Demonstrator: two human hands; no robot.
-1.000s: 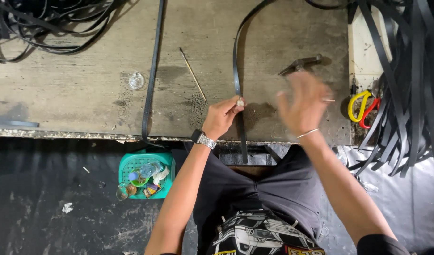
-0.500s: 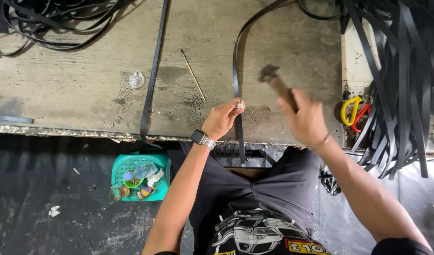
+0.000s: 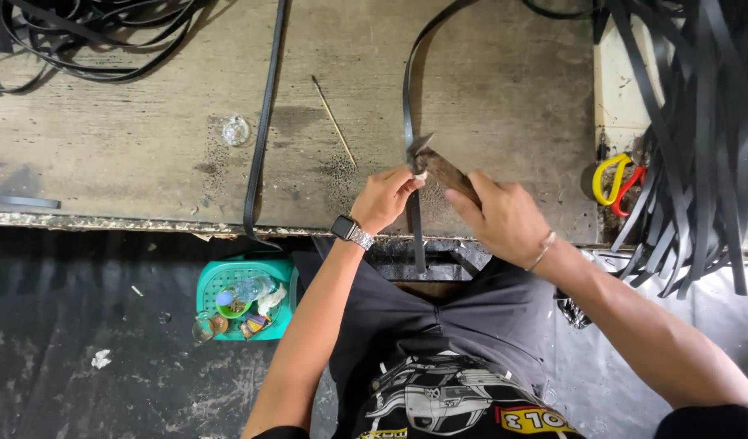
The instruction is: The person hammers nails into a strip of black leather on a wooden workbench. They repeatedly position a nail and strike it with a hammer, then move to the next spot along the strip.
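Left hand (image 3: 383,197) pins the black strap (image 3: 407,106) to the bench (image 3: 146,162); right hand (image 3: 504,218) grips a hammer (image 3: 439,162) (head at the pinned spot), so striking looks underway.

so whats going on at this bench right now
A person seated at a worn wooden workbench pins a black strap to the bench top with the left hand. The right hand grips a hammer by its wooden handle, with the metal head down at the strap right beside the left fingertips. A second black strap lies to the left, and a thin stick lies between the two straps. A green basket of small items sits on the floor.
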